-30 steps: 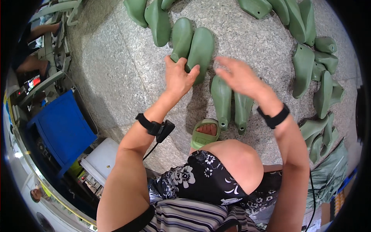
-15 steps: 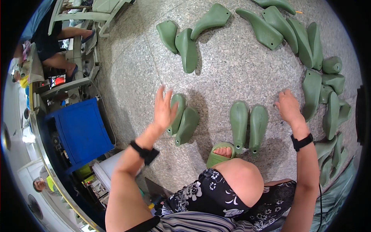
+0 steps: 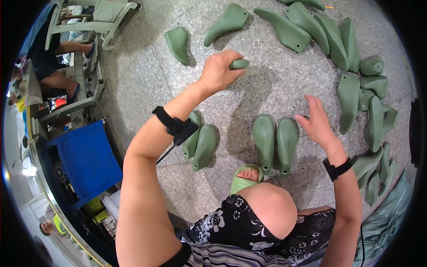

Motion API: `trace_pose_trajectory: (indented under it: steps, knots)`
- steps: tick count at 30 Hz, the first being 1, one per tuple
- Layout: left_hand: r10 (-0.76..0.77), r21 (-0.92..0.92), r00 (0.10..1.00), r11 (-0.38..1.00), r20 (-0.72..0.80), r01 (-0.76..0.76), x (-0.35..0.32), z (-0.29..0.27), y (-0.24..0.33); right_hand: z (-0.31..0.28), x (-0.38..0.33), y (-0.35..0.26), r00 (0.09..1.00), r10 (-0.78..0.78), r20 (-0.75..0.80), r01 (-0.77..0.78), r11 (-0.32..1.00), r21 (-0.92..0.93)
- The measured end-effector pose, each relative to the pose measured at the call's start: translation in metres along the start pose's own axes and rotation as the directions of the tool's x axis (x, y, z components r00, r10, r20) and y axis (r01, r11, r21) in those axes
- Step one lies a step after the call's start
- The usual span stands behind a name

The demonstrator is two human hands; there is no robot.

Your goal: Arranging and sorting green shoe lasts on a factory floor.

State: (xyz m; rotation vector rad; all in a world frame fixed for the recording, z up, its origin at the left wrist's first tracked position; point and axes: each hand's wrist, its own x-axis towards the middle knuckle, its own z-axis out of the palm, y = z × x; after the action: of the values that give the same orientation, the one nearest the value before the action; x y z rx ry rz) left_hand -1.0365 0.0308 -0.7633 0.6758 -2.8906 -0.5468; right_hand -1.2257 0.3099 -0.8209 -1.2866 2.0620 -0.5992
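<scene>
A green shoe last (image 3: 239,64) is in the grip of my left hand (image 3: 219,72), raised above the floor; only its rounded end shows past the fingers. My right hand (image 3: 316,121) hovers with fingers stretched and spread, holding nothing. Closest to it is a pair of green shoe lasts, one (image 3: 287,141) beside the other (image 3: 264,139), lying with their holed ends toward me. Under my left forearm lies another pair, of which the nearer shoe last (image 3: 205,146) shows whole and the other (image 3: 191,133) is partly covered by my wrist strap.
Far ahead lie two single lasts, one (image 3: 177,45) left of the other (image 3: 227,24). Several more lasts (image 3: 348,102) spread along the right side, beside a green cloth (image 3: 391,218). At left stand a blue box (image 3: 90,159) and a frame (image 3: 95,26), with people beyond.
My left hand has moved forward and taken hold of one of the far shoe lasts, lifting it off the floor. My right hand has shifted left and spread its fingers.
</scene>
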Motion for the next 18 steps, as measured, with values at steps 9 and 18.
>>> trace_pose_trajectory:
  steps: [9, 18]
  knots:
    - [-0.266, -0.231, 0.918, 0.952, -0.295, 0.202, 0.016, 0.035, -0.019, 0.054, 0.058, -0.087, 0.969, -0.232, -0.085, 0.218, 0.966, -0.141]
    - [-0.486, -0.007, 0.856, 0.87, -0.178, 0.493, 0.049, 0.036, -0.155, 0.051, 0.082, -0.098, 0.998, 0.0, -0.066, 0.002, 1.0, 0.028]
